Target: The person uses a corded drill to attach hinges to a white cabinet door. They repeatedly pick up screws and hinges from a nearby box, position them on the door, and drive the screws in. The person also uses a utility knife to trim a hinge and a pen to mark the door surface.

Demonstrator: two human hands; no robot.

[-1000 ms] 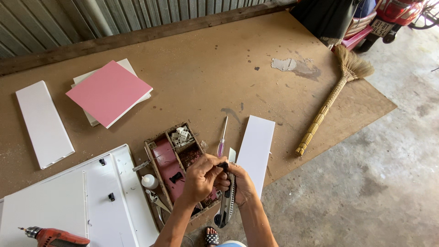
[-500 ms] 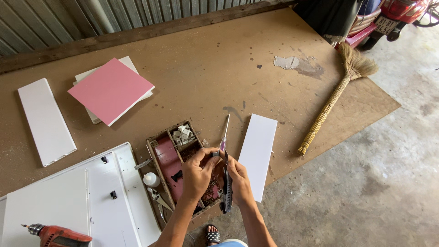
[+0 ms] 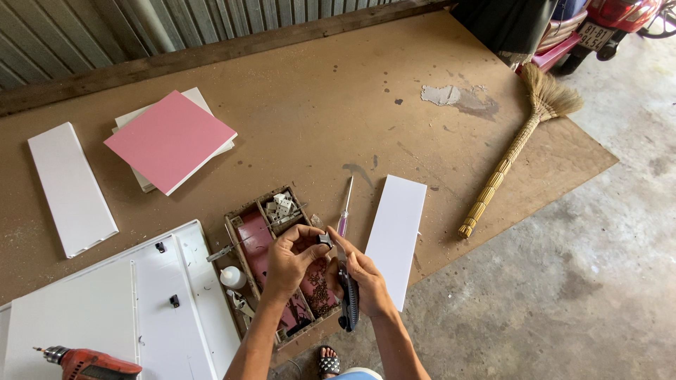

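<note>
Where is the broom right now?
The broom lies on the right of the head view, on the brown board, slanting beyond the white panel.

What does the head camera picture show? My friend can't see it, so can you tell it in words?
Two bare hands, left hand and right hand, pinch a small dark part over a wooden box of hardware. White boards, a pink panel, a broom and a red drill lie around.
</note>
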